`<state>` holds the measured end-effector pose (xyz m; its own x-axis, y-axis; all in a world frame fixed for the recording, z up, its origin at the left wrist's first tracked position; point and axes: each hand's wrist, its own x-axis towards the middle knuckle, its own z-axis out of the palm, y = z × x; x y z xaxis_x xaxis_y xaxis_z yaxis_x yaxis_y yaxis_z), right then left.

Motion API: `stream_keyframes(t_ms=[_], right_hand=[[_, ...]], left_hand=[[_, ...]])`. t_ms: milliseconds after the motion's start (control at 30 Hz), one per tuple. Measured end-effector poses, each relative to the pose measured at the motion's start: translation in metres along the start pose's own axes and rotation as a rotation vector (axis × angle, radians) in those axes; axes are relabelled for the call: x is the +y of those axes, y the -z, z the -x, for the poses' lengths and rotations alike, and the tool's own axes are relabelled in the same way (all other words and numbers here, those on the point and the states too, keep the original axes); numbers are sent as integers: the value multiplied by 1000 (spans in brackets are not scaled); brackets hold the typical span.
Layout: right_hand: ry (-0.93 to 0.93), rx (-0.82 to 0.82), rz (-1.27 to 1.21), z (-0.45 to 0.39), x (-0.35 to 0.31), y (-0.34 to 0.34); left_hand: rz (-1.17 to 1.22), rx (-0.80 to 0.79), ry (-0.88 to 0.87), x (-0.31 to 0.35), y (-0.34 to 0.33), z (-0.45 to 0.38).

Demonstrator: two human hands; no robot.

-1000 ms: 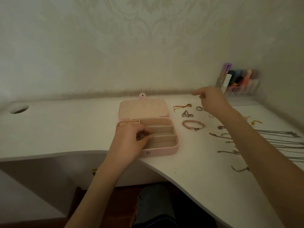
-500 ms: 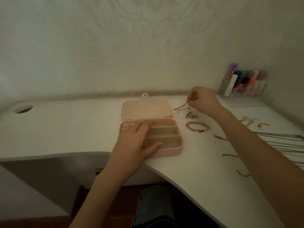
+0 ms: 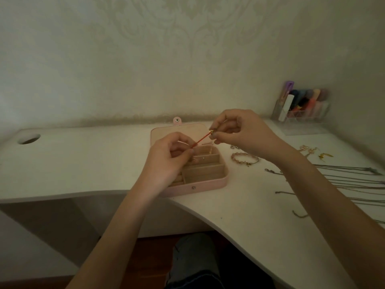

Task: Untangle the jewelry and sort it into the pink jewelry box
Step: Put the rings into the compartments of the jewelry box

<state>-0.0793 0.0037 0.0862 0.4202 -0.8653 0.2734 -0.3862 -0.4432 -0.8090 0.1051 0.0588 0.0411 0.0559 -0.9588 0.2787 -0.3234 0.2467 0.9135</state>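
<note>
I see both hands raised over the open pink jewelry box [image 3: 216,183] on the white desk [image 3: 83,163]. My left hand [image 3: 166,159] pinches one end of a red cord bracelet [image 3: 201,139] between thumb and curled fingers; my right hand [image 3: 239,130] pinches the other, gold-tipped end, the cord stretched taut between them.

An open jewelry box [image 3: 208,182] is sitting on a desk [image 3: 83,159] near its front edge, its lid lying back toward the wall. Both hands are hovering above it, the left hand [image 3: 166,159] and right hand [image 3: 239,132] stretching a cord bracelet [image 3: 201,139] between them. A beaded bracelet [image 3: 244,159] is lying just right of the box, chains [image 3: 343,178] are lying further right, and an organizer [image 3: 302,109] is standing at the back right.
</note>
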Motion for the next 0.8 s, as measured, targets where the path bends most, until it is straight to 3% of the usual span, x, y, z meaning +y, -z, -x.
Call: stream_keyframes(t_ms=[267,533,667,800], right_hand=[[-86,19,171,13,24,-9],[4,-20,530,15,35,-21],[-11,73,595,10,41,-6],[-169,239,588,1,62,20]], left_hand=[[-369,29,-65,1,10,-4],[-806,-104,-71,5,5,-2],[-768,-141,-98,-1,5,-6],[-599,-107,-130,-11,1,-6]])
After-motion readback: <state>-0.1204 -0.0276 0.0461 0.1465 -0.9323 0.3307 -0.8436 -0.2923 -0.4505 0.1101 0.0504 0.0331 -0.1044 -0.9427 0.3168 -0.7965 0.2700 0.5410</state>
